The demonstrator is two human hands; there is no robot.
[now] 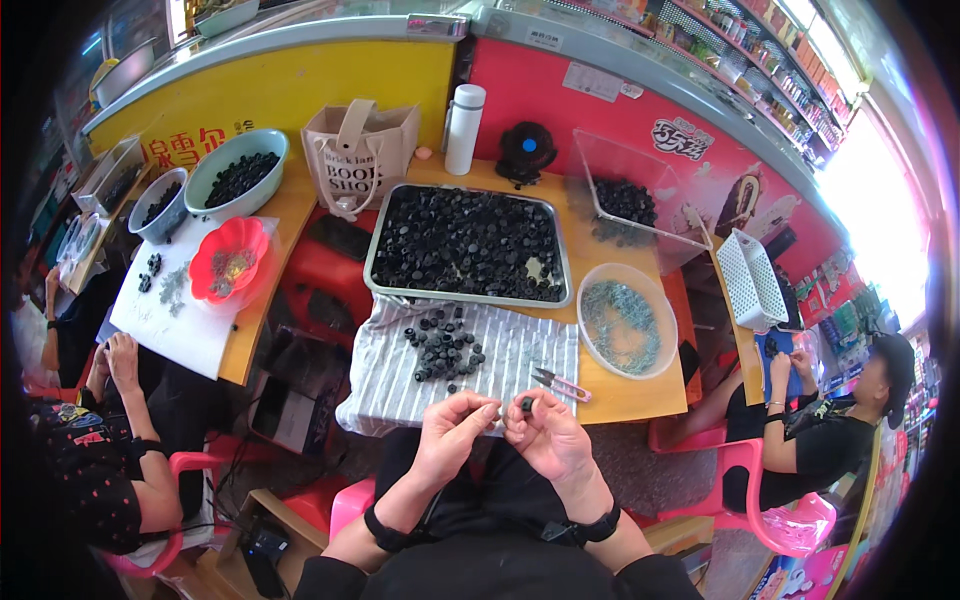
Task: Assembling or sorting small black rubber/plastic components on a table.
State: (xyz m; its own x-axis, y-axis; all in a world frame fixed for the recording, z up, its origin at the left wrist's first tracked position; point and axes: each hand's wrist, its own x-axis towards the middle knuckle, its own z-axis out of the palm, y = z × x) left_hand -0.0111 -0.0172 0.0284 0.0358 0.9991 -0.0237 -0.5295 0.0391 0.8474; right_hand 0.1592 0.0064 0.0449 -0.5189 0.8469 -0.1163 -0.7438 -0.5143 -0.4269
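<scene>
My right hand (545,435) pinches a small black round part (527,404) between thumb and fingers, just off the near edge of the table. My left hand (455,432) is pressed close against it, fingertips pinched on something too small to make out. Right in front of both hands lies a striped grey cloth (400,370) with a loose pile of black parts (445,345). Beyond it stands a metal tray (466,297) full of the same black parts. Small scissors with pink handles (560,383) lie on the cloth near my right hand.
A clear bowl of small metal bits (628,318) sits right of the cloth; a clear bin (625,200), white bottle (464,128), paper bag (358,150) stand behind. A person on the left works by a red bowl (228,260); another sits at right.
</scene>
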